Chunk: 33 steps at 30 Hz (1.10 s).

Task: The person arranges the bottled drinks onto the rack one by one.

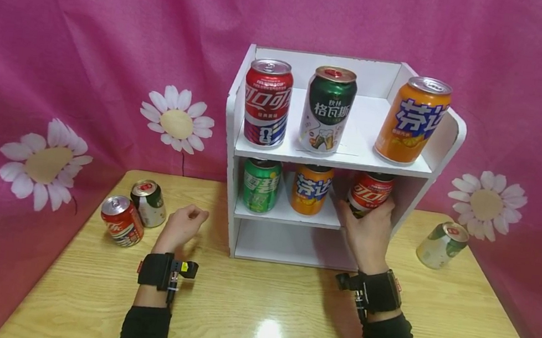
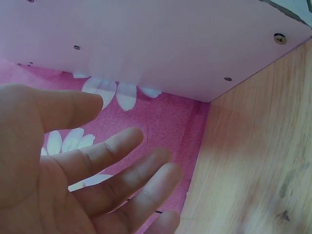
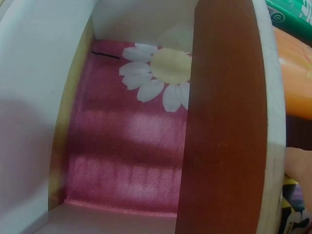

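My right hand (image 1: pixel 370 235) grips a red cola can (image 1: pixel 371 191) at the right end of the middle shelf, thumb and fingers round its lower part. Left of that can stand an orange soda can (image 1: pixel 311 190) and a green soda can (image 1: pixel 260 185). In the right wrist view only a bit of the right hand (image 3: pixel 298 162) shows at the edge. My left hand (image 1: pixel 185 227) hovers empty beside the white shelf unit (image 1: pixel 272 242), its fingers loosely bent; the left wrist view shows the fingers (image 2: pixel 124 141) apart near the unit's side panel.
On the top shelf stand a red cola can (image 1: pixel 267 101), a green-and-white kvass can (image 1: pixel 329 111) and an orange soda can (image 1: pixel 412 121). A cola can (image 1: pixel 121 222) and a kvass can (image 1: pixel 148 204) stand left on the wooden table (image 1: pixel 235 310); another pale can (image 1: pixel 442 245) stands right.
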Each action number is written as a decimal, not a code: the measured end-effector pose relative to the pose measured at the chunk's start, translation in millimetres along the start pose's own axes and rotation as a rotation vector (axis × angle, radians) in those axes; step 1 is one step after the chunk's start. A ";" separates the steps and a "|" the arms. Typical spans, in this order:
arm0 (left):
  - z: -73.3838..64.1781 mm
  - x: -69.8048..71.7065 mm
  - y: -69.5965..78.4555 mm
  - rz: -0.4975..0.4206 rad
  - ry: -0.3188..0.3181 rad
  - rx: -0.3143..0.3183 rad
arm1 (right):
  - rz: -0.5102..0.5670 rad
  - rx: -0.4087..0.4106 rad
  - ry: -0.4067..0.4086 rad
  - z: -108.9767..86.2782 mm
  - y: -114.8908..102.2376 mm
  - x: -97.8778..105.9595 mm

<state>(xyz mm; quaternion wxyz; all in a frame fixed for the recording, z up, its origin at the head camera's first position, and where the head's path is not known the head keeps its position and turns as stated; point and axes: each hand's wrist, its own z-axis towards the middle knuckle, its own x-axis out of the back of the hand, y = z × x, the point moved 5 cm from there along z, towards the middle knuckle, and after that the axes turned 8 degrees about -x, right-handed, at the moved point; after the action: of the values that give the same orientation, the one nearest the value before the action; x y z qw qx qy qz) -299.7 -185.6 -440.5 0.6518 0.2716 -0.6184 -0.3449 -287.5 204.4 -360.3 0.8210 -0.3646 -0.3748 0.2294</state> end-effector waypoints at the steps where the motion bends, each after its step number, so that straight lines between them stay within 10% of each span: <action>1: 0.0 0.2 0.1 0.000 0.001 0.001 | -0.002 0.003 -0.008 0.2 -0.2 0.5; 17: 1.0 -1.7 0.6 0.002 0.000 0.002 | -0.015 -0.061 -0.207 7.3 4.9 4.4; 33: -0.3 0.1 -0.1 -0.017 -0.008 -0.007 | -0.024 -0.052 -0.054 6.0 4.3 0.3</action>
<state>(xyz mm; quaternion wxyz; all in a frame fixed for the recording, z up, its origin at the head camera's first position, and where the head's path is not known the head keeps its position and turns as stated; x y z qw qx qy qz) -299.4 -185.8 -440.5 0.6472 0.2732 -0.6176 -0.3537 -292.4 209.9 -360.8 0.8037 -0.3748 -0.4068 0.2193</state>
